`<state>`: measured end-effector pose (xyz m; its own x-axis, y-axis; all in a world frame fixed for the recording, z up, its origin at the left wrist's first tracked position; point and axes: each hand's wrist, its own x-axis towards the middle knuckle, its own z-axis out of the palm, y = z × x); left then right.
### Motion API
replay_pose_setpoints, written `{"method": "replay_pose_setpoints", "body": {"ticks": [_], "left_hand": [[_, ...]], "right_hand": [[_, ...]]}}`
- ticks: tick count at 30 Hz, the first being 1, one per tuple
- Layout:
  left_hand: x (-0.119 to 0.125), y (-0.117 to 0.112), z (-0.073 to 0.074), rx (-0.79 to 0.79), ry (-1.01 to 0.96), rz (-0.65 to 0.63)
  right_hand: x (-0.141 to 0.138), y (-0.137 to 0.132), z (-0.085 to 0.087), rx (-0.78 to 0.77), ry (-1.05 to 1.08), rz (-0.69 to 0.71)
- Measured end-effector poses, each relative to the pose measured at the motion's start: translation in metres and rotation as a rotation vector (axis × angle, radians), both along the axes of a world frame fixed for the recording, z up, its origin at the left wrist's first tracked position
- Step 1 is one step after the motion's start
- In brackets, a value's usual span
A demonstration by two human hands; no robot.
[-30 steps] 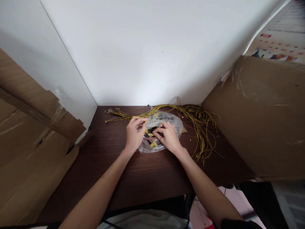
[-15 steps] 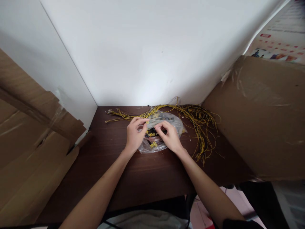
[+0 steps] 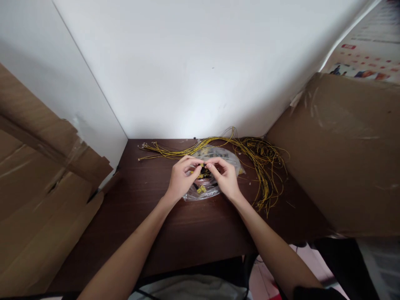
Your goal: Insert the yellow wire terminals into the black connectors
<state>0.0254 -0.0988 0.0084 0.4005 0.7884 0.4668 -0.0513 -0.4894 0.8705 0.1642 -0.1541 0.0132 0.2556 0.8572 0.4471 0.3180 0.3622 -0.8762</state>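
Note:
My left hand (image 3: 183, 177) is closed in a pinch on a small yellow-and-black piece (image 3: 202, 165); its exact kind is too small to make out. Opposite it, my right hand (image 3: 225, 175) is pinched too, its fingertips meeting those of the left. What the right fingers hold is hidden. Below both hands lies a clear plastic bag (image 3: 215, 192) with several small yellow and black pieces (image 3: 201, 189) on or in it. A thin yellow wire (image 3: 250, 180) runs out to the right of my right hand.
A bundle of yellow and black wires (image 3: 262, 179) curves behind the bag and down its right side on the dark wooden table (image 3: 137, 200). Cardboard stands at left (image 3: 46, 179) and right (image 3: 337, 158). A white wall (image 3: 175, 75) closes off the back.
My left hand has moved right with the small yellow-and-black piece, and the fingertips of both hands, apart before, now meet over the bag. My right hand has shifted slightly.

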Motion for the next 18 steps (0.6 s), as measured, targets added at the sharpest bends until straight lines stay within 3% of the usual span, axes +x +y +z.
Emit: {"method": "replay_pose_setpoints", "body": {"ticks": [18], "left_hand": [[0.0023, -0.0005, -0.0014, -0.038, -0.035, -0.017]], "right_hand": [[-0.001, -0.003, 0.0019, 0.038, -0.092, -0.048]]}}
